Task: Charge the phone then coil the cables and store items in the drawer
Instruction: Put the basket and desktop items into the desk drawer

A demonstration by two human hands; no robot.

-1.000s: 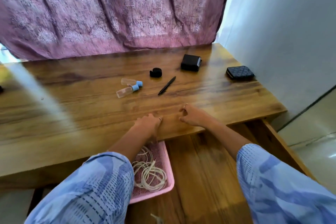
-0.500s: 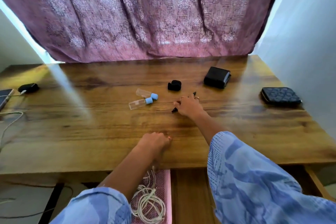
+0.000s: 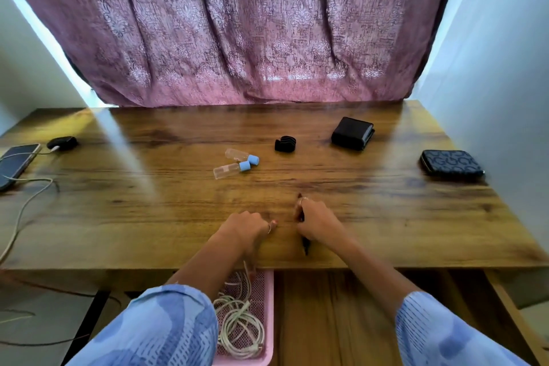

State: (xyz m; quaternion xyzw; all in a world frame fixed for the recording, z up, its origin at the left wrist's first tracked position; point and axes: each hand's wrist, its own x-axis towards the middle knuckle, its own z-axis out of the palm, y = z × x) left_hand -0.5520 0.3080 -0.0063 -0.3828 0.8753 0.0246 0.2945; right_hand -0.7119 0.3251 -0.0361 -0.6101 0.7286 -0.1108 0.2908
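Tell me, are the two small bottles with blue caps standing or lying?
Lying. Both bottles lie on their sides on the table, caps pointing right.

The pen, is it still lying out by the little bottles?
No, the right hand holds the pen near the table's front edge, well away from the bottles.

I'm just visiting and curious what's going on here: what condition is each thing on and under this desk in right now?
Pen: held in the right hand.
Left hand: curled at the desk edge; holding something cannot be told.
Phone: lying flat, cable plugged in.
Two bottles: lying down, blue caps on.
Black wallet: closed.
Patterned pouch: zipped.
Pink tray: holds coiled cables.
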